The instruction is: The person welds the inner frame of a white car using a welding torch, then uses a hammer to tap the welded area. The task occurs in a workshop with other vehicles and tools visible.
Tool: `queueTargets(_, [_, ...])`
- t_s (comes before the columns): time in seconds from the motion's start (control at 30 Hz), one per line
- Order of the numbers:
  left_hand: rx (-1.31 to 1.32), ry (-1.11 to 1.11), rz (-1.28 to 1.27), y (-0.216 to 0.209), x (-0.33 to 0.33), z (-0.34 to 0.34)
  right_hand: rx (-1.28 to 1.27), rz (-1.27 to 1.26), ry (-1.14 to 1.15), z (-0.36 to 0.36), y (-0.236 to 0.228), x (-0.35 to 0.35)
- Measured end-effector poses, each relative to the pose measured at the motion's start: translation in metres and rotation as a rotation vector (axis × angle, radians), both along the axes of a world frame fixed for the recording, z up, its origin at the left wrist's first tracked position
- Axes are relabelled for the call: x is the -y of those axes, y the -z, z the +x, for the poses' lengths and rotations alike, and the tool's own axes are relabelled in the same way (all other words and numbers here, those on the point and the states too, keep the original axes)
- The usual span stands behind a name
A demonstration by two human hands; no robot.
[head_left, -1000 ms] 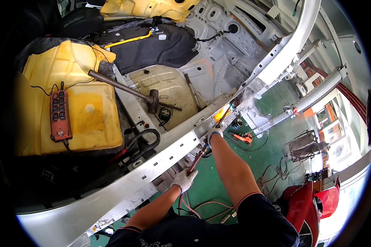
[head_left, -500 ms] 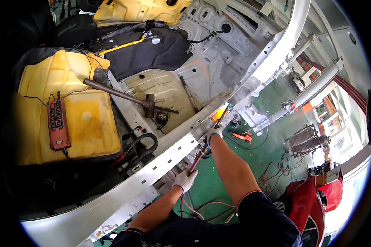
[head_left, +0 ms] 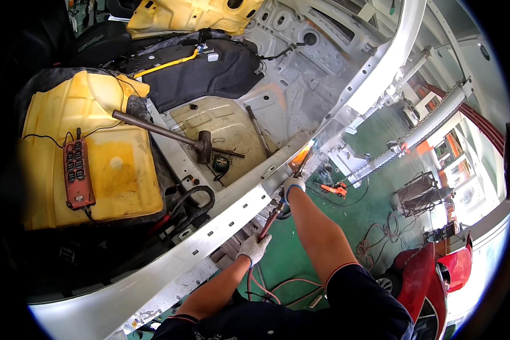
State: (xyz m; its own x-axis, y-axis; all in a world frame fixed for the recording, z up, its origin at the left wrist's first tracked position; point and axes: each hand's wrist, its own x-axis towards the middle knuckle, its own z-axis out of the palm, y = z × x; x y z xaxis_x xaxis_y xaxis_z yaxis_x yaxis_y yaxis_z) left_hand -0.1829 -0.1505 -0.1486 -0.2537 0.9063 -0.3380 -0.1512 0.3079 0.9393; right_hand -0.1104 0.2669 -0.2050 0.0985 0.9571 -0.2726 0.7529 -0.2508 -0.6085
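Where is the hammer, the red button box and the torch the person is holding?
Hammer (head_left: 204, 147), head view, on its metal head.
Red button box (head_left: 76, 173), head view, on its middle.
Torch (head_left: 271, 218), head view, on its tube between both hands.

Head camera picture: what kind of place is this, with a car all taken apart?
Probably a car body repair workshop. A stripped car shell lies open, gloved hands hold a cutting torch burning at its sill, and a sledgehammer rests inside.

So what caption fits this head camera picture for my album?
Two gloved hands, left hand and right hand, hold a cutting torch flaming at a stripped car body's sill.
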Motion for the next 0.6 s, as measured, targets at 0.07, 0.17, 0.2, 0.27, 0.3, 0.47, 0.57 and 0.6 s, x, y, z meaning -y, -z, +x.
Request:
queueTargets(0.07, [0.009,-0.032,-0.041,0.007,0.007,-0.015,0.154,-0.044,-0.151,-0.039,0.001,0.022])
queueTargets(0.17, [0.071,-0.039,-0.070,0.008,0.010,-0.018,0.286,-0.049,-0.266,-0.052,-0.013,0.032])
queueTargets(0.2, [0.058,-0.049,-0.074,0.012,0.011,-0.019,0.302,-0.051,-0.290,-0.058,-0.014,0.036])
queueTargets(0.27, [0.042,-0.044,-0.067,0.008,0.009,-0.016,0.319,-0.046,-0.295,-0.049,-0.011,0.031])
queueTargets(0.3, [0.032,-0.042,-0.066,0.006,0.010,-0.015,0.316,-0.044,-0.296,-0.048,-0.007,0.028])
queueTargets(0.47, [0.173,0.064,0.003,-0.028,0.003,0.016,0.368,-0.014,-0.187,0.039,-0.016,-0.006])
queueTargets(0.57, [0.141,-0.085,-0.069,0.003,0.023,-0.030,0.966,0.022,-0.814,-0.104,-0.096,0.109])
queueTargets(0.6, [0.153,-0.071,-0.073,-0.007,0.024,-0.029,1.068,0.025,-0.862,-0.106,-0.132,0.132])
